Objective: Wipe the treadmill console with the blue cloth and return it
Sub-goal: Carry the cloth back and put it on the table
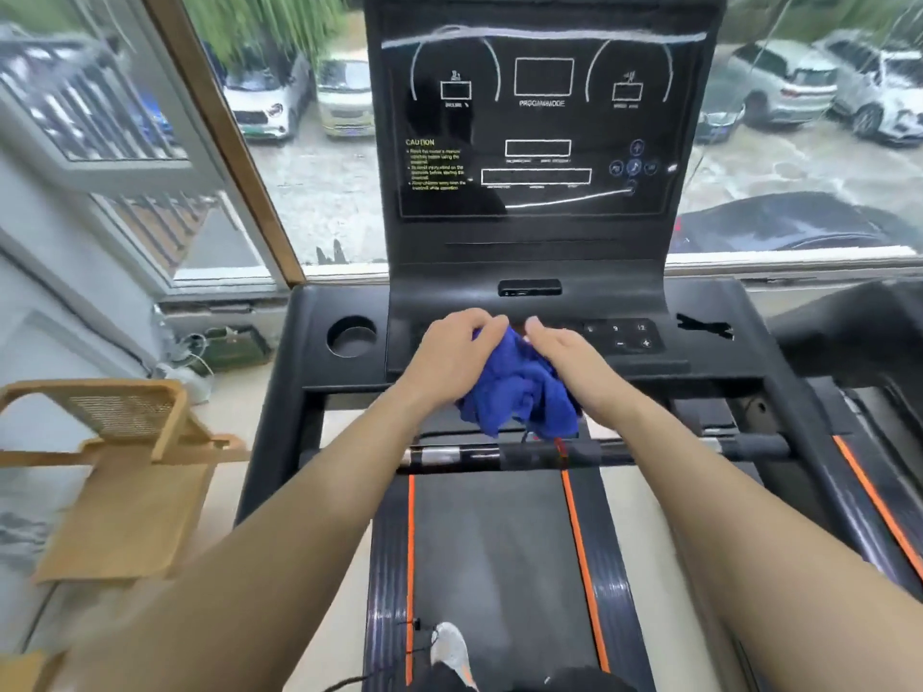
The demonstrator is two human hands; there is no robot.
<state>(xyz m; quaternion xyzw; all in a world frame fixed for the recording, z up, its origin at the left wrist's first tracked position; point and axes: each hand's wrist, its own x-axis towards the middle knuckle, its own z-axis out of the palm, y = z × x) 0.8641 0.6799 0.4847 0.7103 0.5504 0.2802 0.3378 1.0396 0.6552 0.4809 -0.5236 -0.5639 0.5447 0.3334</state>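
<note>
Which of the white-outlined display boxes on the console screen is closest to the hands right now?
The long, wide box at the bottom of the screen. It sits lowest, directly above the hands holding the blue cloth; the others are smaller and higher up.

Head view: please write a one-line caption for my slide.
Both hands, left hand and right hand, gather the blue cloth over the treadmill console.

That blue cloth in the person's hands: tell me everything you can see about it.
The blue cloth is a deep, vivid blue and looks like soft, fuzzy towelling. It is bunched and crumpled, not folded flat, with loose folds hanging down toward the front handlebar. The left hand grips its upper left side and the right hand presses on its right side. It sits at the lower edge of the treadmill console, just left of the keypad buttons.
</note>
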